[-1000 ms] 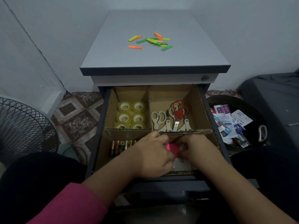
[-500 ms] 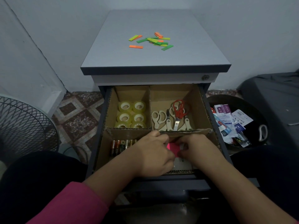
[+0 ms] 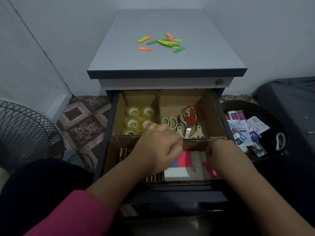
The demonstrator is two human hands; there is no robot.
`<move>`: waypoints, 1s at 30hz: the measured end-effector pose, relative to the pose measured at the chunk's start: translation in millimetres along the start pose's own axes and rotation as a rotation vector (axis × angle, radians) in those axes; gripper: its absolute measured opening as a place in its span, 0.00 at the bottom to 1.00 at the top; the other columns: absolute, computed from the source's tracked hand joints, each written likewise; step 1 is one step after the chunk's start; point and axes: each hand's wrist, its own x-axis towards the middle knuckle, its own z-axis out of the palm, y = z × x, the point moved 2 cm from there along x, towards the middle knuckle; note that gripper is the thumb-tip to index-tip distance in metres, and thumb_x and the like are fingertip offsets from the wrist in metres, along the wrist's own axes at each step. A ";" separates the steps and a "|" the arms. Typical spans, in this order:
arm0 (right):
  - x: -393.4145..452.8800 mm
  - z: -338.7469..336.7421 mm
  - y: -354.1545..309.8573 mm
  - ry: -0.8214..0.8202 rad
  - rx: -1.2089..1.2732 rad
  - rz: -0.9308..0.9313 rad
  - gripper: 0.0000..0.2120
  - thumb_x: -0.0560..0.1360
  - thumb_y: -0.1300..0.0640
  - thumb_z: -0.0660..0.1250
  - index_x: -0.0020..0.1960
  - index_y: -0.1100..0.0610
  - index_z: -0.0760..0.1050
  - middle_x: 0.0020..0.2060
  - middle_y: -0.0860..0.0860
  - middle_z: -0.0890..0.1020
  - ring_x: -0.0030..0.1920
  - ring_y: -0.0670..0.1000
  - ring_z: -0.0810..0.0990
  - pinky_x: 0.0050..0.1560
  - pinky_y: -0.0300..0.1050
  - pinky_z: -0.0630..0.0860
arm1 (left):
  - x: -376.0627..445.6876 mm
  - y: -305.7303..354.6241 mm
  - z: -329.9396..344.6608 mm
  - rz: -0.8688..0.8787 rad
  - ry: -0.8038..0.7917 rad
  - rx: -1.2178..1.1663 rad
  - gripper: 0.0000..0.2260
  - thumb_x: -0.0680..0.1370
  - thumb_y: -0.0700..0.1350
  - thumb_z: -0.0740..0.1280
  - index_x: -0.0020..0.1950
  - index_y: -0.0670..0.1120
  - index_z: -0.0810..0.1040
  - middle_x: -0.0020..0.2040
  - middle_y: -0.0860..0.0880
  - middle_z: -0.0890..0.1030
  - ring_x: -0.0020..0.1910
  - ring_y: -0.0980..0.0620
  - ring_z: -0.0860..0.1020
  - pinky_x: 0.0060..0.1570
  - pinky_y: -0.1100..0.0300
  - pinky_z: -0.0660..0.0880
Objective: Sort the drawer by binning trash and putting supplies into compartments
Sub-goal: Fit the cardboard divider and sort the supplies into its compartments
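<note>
Both hands have lifted slightly off the front right compartment, uncovering the pink notes (image 3: 185, 159) and white pad (image 3: 177, 172) that they hid before. Left hand (image 3: 158, 150) is curled, apparently on nothing; right hand (image 3: 219, 154) curls at the divider (image 3: 196, 143), contents of its grip not discernible. The notes look placed. Tape (image 3: 139, 120) fills the rear left, scissors (image 3: 185, 123) the rear right, batteries (image 3: 123, 153) the front left. Strips (image 3: 162, 42) await on the cabinet top (image 3: 119, 62). Bin (image 3: 272, 116) stands off the drawer's right edge, path clear.
</note>
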 end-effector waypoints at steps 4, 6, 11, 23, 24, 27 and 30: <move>-5.6 8.5 -5.3 -0.096 -0.051 -0.003 0.05 0.76 0.58 0.62 0.45 0.58 0.76 0.45 0.53 0.81 0.51 0.56 0.81 0.44 0.43 0.74 | 0.5 -6.8 1.1 -0.082 0.043 -0.048 0.17 0.75 0.49 0.54 0.38 0.46 0.80 0.32 0.50 0.75 0.39 0.55 0.70 0.47 0.56 0.64; -6.7 6.0 -8.2 -0.106 -0.044 0.001 0.07 0.76 0.59 0.62 0.50 0.59 0.76 0.50 0.54 0.80 0.54 0.56 0.80 0.48 0.45 0.75 | 0.1 -5.1 0.9 -0.077 0.049 -0.051 0.16 0.75 0.49 0.54 0.37 0.45 0.80 0.31 0.50 0.75 0.39 0.56 0.69 0.46 0.58 0.62; -8.4 2.7 -10.4 -0.130 -0.029 -0.002 0.07 0.76 0.60 0.61 0.50 0.60 0.77 0.51 0.55 0.80 0.55 0.57 0.79 0.49 0.45 0.74 | 0.2 -6.5 1.5 -0.087 0.059 -0.062 0.17 0.75 0.49 0.54 0.37 0.45 0.80 0.31 0.50 0.75 0.38 0.55 0.69 0.47 0.58 0.62; -10.3 3.7 -7.7 -0.100 -0.016 -0.035 0.06 0.75 0.60 0.60 0.44 0.57 0.76 0.43 0.52 0.79 0.54 0.56 0.80 0.47 0.45 0.74 | -0.1 -5.9 2.4 -0.098 0.025 -0.071 0.18 0.75 0.50 0.53 0.38 0.45 0.80 0.32 0.50 0.76 0.40 0.55 0.69 0.51 0.56 0.63; -8.9 4.4 -7.0 -0.100 -0.012 -0.031 0.08 0.75 0.61 0.61 0.37 0.56 0.72 0.36 0.50 0.75 0.52 0.57 0.80 0.45 0.44 0.73 | -0.1 -6.0 2.2 -0.097 0.018 -0.066 0.18 0.75 0.50 0.53 0.38 0.46 0.80 0.32 0.50 0.76 0.40 0.56 0.69 0.51 0.56 0.63; -6.3 6.3 -6.0 -0.129 -0.008 -0.003 0.13 0.74 0.61 0.62 0.30 0.56 0.66 0.29 0.48 0.68 0.48 0.57 0.81 0.42 0.43 0.73 | 0.0 -7.0 2.2 -0.096 0.008 -0.051 0.18 0.75 0.50 0.52 0.38 0.46 0.80 0.33 0.50 0.76 0.40 0.56 0.70 0.52 0.56 0.62; -3.5 7.3 -4.5 -0.133 0.000 -0.002 0.05 0.73 0.61 0.64 0.40 0.59 0.77 0.33 0.50 0.75 0.48 0.56 0.81 0.44 0.44 0.76 | -0.1 -7.1 2.6 -0.096 -0.003 -0.038 0.19 0.75 0.51 0.52 0.38 0.46 0.80 0.33 0.51 0.76 0.40 0.55 0.71 0.53 0.55 0.62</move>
